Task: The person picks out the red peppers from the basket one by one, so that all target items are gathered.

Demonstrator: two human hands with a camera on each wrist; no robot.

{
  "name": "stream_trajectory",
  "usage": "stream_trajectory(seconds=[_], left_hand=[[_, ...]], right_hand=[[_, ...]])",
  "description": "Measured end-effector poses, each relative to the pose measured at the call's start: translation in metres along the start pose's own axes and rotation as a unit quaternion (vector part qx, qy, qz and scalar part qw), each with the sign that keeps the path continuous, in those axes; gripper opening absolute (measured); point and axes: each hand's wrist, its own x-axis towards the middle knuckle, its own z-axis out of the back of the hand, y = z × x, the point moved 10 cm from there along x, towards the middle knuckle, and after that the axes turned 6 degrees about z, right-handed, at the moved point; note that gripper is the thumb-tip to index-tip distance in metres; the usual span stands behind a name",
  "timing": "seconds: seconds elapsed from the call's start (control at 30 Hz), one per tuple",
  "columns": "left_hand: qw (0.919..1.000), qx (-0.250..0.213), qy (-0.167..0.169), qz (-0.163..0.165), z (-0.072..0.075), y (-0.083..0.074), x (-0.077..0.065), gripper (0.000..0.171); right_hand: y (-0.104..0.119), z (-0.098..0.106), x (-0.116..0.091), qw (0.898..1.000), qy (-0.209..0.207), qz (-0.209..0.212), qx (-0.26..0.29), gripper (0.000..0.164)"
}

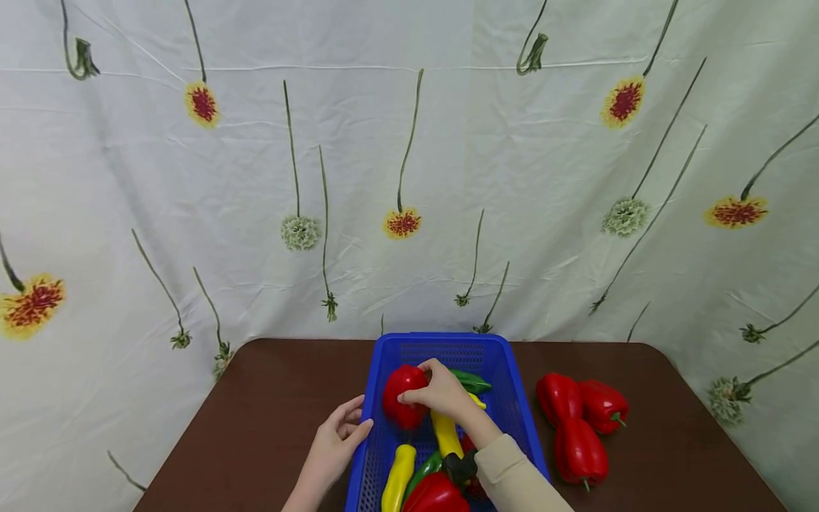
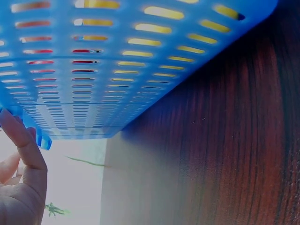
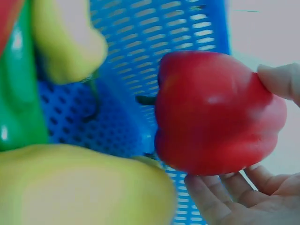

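Note:
My right hand (image 1: 446,391) grips a shiny red bell pepper (image 1: 402,391) between thumb and fingers, over the far left part of a blue perforated basket (image 1: 441,338). In the right wrist view, the pepper (image 3: 215,112) lies sideways, its short dark stem pointing left, thumb above and fingertips below. My left hand (image 1: 329,444) is at the basket's left rim, thumb tip and fingertips right at the edge, fingers loosely bent. The left wrist view shows that hand (image 2: 23,173) beside the slotted blue wall (image 2: 108,61).
Inside the basket lie a long yellow pepper (image 1: 398,476), another yellow one (image 1: 446,434), a green pepper (image 1: 470,380) and a red pepper (image 1: 438,496). Several red bell peppers (image 1: 581,451) sit on the brown table (image 1: 269,419) to the right. A flowered cloth (image 1: 358,171) hangs behind.

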Motion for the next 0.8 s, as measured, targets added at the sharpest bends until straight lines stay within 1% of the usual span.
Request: stream_trajectory(seconds=[0.1, 0.2, 0.27, 0.37, 0.43, 0.53, 0.63, 0.8], left_hand=[[1.0, -0.006, 0.001, -0.001, -0.001, 0.0, 0.0, 0.051], [1.0, -0.007, 0.0, -0.001, -0.001, 0.0, 0.0, 0.05], [1.0, -0.008, -0.002, -0.001, 0.0, 0.001, 0.0, 0.05], [1.0, -0.005, -0.003, 0.0, 0.0, 0.002, 0.001, 0.05], [1.0, -0.004, -0.004, 0.0, 0.0, 0.002, 0.001, 0.05], [1.0, -0.002, -0.005, 0.001, 0.0, 0.002, 0.001, 0.051], [1.0, 0.002, -0.006, 0.004, 0.002, 0.001, 0.0, 0.051], [1.0, -0.004, -0.003, 0.003, 0.001, 0.001, 0.001, 0.051]], right_hand=[[0.0, 0.01, -0.002, 0.999, -0.016, -0.019, 0.042, 0.064], [0.0, 0.022, -0.005, 0.995, -0.03, -0.035, 0.087, 0.066], [0.001, 0.031, -0.008, 0.991, -0.038, -0.039, 0.121, 0.066], [0.005, 0.045, -0.012, 0.982, -0.048, -0.034, 0.178, 0.063], [0.006, 0.056, -0.016, 0.977, -0.054, -0.032, 0.205, 0.06], [0.006, 0.076, -0.023, 0.973, -0.062, -0.033, 0.222, 0.058], [0.006, 0.097, -0.031, 0.972, -0.073, -0.031, 0.22, 0.057], [0.001, 0.131, -0.048, 0.97, -0.087, -0.022, 0.225, 0.055]])
